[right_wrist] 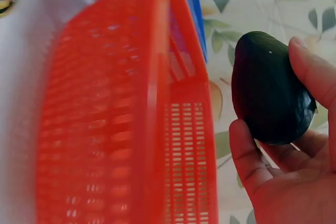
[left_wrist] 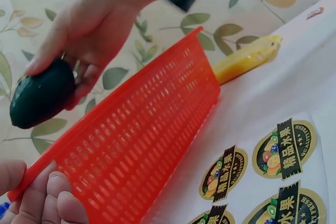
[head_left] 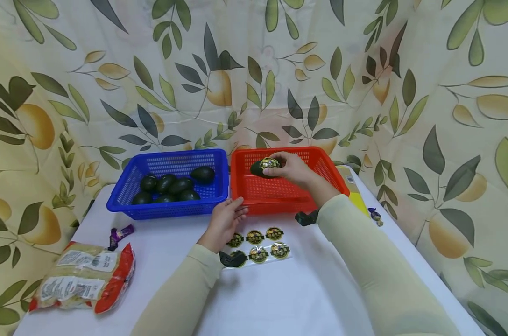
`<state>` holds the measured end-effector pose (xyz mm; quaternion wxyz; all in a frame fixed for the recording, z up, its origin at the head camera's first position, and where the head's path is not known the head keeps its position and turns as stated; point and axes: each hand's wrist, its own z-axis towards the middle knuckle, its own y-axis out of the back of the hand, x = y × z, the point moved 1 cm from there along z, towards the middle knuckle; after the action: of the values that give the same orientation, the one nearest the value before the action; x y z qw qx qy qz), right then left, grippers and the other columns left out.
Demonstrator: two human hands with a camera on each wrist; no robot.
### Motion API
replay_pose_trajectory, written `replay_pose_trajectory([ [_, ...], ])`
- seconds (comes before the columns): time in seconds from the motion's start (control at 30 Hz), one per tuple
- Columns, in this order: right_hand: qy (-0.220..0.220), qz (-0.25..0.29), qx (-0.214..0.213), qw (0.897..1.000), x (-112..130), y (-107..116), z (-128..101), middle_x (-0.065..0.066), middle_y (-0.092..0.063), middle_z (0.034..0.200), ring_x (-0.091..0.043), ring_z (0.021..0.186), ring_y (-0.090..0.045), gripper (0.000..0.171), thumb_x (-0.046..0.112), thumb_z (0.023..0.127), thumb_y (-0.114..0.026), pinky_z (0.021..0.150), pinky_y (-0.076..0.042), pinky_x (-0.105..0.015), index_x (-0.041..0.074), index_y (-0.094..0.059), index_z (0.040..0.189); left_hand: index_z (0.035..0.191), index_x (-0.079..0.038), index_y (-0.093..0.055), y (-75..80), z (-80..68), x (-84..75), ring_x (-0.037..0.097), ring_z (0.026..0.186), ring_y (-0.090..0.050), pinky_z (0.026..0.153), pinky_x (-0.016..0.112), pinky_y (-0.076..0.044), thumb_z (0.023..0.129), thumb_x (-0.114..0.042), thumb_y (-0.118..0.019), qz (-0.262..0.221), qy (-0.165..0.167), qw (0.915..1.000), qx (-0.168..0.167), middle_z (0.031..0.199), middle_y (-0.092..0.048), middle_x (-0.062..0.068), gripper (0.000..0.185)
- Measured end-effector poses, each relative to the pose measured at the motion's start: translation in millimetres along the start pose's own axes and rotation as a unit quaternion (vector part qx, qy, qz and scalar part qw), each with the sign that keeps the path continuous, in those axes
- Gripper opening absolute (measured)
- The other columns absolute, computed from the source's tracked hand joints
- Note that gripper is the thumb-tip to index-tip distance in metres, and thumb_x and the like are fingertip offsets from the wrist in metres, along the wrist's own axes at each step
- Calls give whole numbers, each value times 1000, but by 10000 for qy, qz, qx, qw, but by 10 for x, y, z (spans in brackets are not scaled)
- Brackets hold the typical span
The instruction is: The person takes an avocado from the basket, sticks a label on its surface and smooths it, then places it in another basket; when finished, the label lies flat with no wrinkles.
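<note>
My right hand (head_left: 293, 169) holds a dark green avocado (head_left: 256, 168) over the red basket (head_left: 288, 206). A round black-and-gold sticker (head_left: 269, 162) shows on the avocado's side in the head view. Fingers and thumb wrap the fruit's lower end in the right wrist view. With my left hand (head_left: 223, 225) I pinch the near left corner of the red basket's rim, thumb on top and fingers against its outer wall. Several avocados (head_left: 180, 185) lie inside the blue basket (head_left: 170, 213) to the left. No fruit shows inside the red one.
A clear sheet of round stickers (head_left: 259, 255) lies in front of the red basket, partly behind my left wrist. At the left are a red-and-clear plastic bag (head_left: 79, 275) and a purple wrapped candy (head_left: 123, 232). A yellow packet (head_left: 356, 193) and small wrapped candies (head_left: 375, 214) sit at the right edge.
</note>
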<state>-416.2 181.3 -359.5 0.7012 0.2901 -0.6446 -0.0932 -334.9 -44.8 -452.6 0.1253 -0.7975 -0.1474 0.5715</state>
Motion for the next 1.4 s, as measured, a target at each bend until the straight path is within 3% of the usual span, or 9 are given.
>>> replay_pose_trajectory([
  [0.17,5,9,6,10000,-5,34,296,-17,-55,138,-34,123,-52,64,31,92,-80,105,-50,-46,8,-53,145,110,-7,-63,-23,8,19,16,86,-69,86,31,-57,103,-22,-67,26,8,10000,-60,99,-73,8,17],
  [0.3,-33,-249,177,9995,-44,3,508,-16,-57,135,-34,122,-53,60,30,92,-80,107,-50,-48,8,-57,143,112,-7,-64,-30,-1,43,16,85,-70,81,28,-57,102,-23,-69,53,41,9999,-117,108,-74,14,20],
  [0.4,-242,-327,346,9986,-95,-39,650,-15,-59,133,-34,122,-54,59,31,91,-81,108,-51,-49,9,-57,141,113,-6,-64,-27,-15,50,16,85,-70,79,27,-57,102,-25,-69,89,28,9998,-166,111,-74,16,22],
  [0.7,-1049,-500,601,9914,-303,-149,1006,-15,-60,134,-33,122,-54,65,33,90,-82,110,-49,-47,6,-55,142,113,-7,-62,-11,-54,41,17,87,-70,78,26,-57,102,-24,-68,257,66,9994,-208,97,-75,6,21],
  [0.87,-1675,-529,554,9829,-427,-204,1091,-16,-65,129,-31,117,-59,57,31,89,-83,109,-50,-45,3,-62,134,112,-6,-61,-36,-54,67,16,85,-70,80,28,-58,102,-24,-69,232,42,9996,-138,98,-77,8,22],
  [1.07,-2290,-122,558,9718,-481,-331,1138,-17,-66,130,-34,115,-62,54,28,88,-84,105,-55,-46,3,-64,132,111,-6,-61,-31,-49,50,15,81,-70,77,27,-57,101,-24,-70,194,34,9996,-209,104,-77,12,22],
  [1.3,-2316,-298,373,9716,-492,-384,1212,-16,-65,127,-32,108,-62,52,26,89,-83,102,-56,-45,2,-63,131,109,-8,-60,-5,18,24,15,82,-70,81,29,-58,101,-25,-70,165,74,9996,-206,111,-76,16,21],
  [1.4,-2272,-432,402,9720,-446,-388,1230,-16,-66,127,-33,111,-62,50,27,90,-83,104,-54,-47,3,-65,130,107,-9,-59,19,51,5,15,81,-70,81,29,-58,101,-24,-70,161,34,9997,-196,106,-77,14,19],
])
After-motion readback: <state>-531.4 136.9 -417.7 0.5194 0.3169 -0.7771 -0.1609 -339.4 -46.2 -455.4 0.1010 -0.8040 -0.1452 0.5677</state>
